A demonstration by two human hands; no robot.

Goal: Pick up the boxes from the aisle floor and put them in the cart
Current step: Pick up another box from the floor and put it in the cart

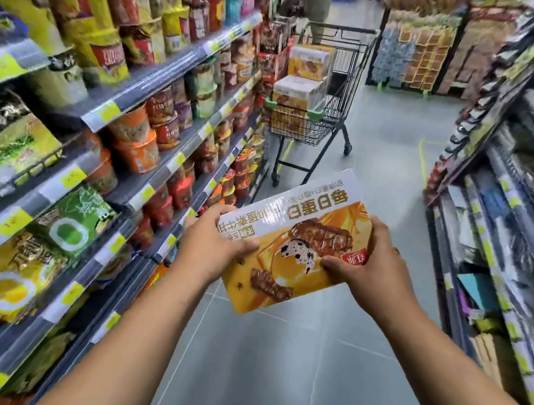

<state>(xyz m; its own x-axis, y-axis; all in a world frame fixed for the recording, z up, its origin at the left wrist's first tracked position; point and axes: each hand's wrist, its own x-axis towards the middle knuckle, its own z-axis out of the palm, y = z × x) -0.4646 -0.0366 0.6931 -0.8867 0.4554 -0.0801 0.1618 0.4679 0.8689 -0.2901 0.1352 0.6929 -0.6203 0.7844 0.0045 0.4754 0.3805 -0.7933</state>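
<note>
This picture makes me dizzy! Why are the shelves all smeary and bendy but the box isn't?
Head view: the held box in the middle is sharp; the shelves at both edges are blurred and bowed by the wide-angle lens; the cart looks slightly soft.

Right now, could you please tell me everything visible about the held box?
The box is flat, rectangular and glossy, yellow with a white band, printed with a speckled egg, brown meat pieces and large upside-down characters. It is tilted in the air above the grey floor; the left hand grips its left edge, the right hand its right edge, thumbs on top.
</note>
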